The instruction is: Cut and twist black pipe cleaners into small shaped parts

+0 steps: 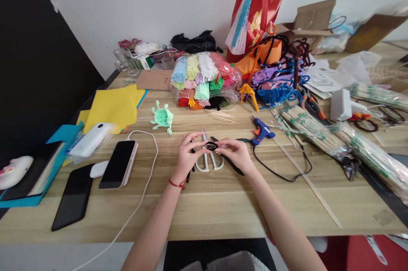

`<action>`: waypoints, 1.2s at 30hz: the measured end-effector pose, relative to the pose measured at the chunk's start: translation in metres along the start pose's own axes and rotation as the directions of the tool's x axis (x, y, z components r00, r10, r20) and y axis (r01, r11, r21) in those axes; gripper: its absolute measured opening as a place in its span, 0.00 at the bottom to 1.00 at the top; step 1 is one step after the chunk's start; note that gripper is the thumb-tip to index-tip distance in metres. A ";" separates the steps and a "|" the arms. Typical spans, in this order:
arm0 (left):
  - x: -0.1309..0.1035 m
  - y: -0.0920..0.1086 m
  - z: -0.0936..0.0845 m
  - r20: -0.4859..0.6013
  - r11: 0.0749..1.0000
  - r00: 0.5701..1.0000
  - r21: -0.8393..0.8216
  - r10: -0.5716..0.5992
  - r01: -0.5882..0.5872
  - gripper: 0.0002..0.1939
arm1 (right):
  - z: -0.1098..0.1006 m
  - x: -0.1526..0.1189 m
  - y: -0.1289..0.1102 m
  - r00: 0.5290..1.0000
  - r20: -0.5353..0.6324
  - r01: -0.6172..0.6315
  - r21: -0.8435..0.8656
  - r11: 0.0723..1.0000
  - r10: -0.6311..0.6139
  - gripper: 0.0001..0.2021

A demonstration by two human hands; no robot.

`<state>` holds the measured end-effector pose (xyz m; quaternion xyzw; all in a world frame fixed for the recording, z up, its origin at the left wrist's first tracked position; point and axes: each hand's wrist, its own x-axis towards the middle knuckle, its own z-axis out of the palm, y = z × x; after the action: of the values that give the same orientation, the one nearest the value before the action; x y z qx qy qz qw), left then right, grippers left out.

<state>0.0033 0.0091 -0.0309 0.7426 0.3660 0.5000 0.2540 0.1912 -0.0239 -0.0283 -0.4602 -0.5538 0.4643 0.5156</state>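
Between the fingertips of both hands is a small black pipe cleaner bent into a ring (211,146). My left hand (188,152) pinches its left side, and my right hand (235,152) grips its right side. Under them on the table lie scissors with white handles (204,165), the blades pointing away from me. A dark-handled tool, apparently pliers (234,165), lies partly hidden beneath my right hand. Short black pieces (192,162) show beside my left hand. Beyond it, to the left, stands a mint-green fuzzy figure (162,117) with several stubby limbs.
A blue glue gun (262,131) with its black cord lies to the right, near bagged sticks (314,126). Bundled pipe cleaners (204,77), loose sticks (220,115) and a red bag (255,12) are behind. Phones (118,165), a white cable (149,182) and yellow sheets (111,107) lie left.
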 end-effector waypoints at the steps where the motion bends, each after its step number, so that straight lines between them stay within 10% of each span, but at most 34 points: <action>1: 0.000 0.000 0.000 -0.003 1.000 1.000 -0.005 0.002 -0.002 0.10 | 0.000 0.000 0.001 1.000 -0.006 0.000 0.007 1.000 0.000 0.12; 27: -0.002 -0.001 0.003 -0.004 0.978 0.994 -0.177 -0.110 0.108 0.05 | 0.003 -0.003 0.005 0.997 -0.079 -0.007 0.048 0.999 0.011 0.07; 32: -0.002 -0.006 0.004 0.195 0.784 0.939 -0.517 -0.282 0.343 0.10 | 0.002 -0.003 0.004 0.999 -0.053 0.000 0.117 0.993 0.006 0.08; 36: -0.003 -0.009 0.007 0.363 0.542 0.814 -0.613 -0.453 0.575 0.19 | 0.003 -0.003 0.004 0.998 -0.059 0.014 0.105 0.994 -0.008 0.08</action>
<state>0.0065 0.0122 -0.0419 0.4859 0.3290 0.4411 0.6791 0.1885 -0.0265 -0.0328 -0.4428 -0.5158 0.4763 0.5577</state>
